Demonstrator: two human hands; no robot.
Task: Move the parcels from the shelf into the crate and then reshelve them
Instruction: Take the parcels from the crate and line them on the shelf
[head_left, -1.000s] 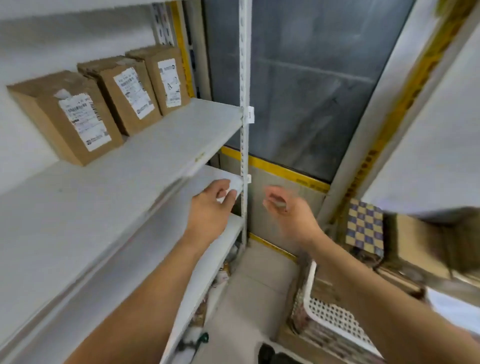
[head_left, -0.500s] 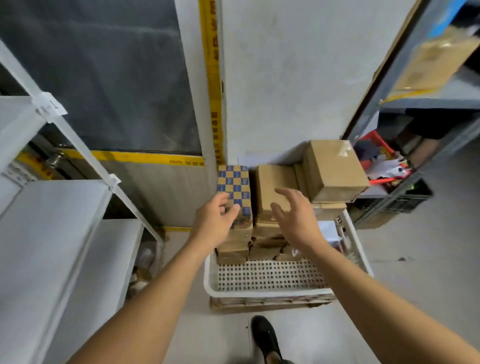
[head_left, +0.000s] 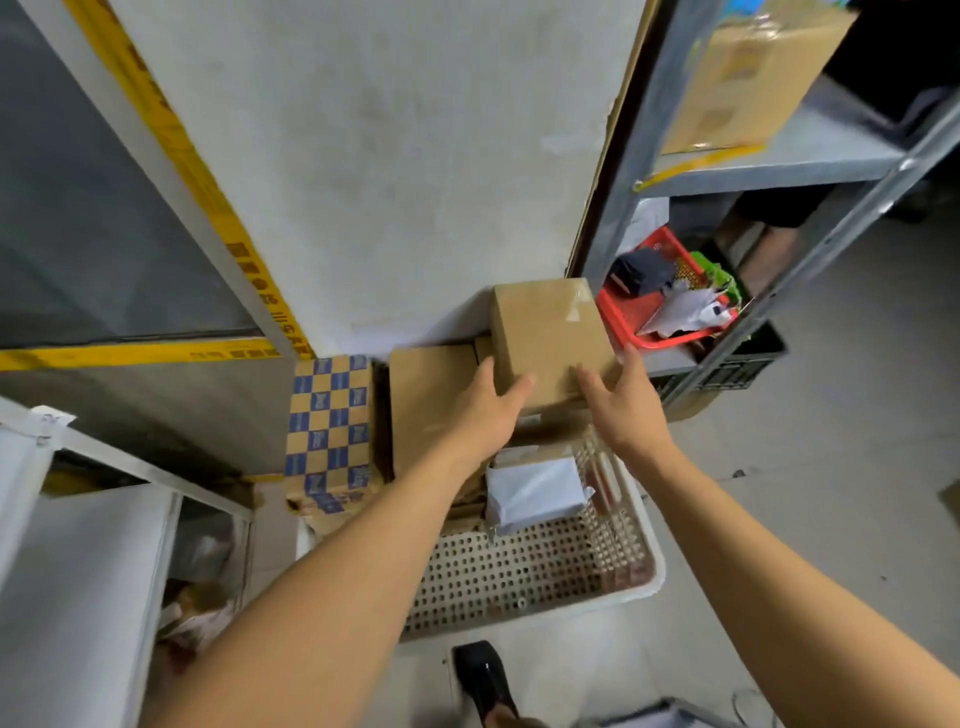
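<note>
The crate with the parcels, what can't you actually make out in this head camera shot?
- Head view: the white crate has its left part hidden by the left forearm.
- Parcels under the top brown box are covered by it and by both hands: left hand, right hand.
- Whether the fingers grip the box yet: unclear.
- Box on the grey shelf: blurred, cut by the top edge.

your one head camera looks steeply down, close over the white crate on the floor, facing the wall.
</note>
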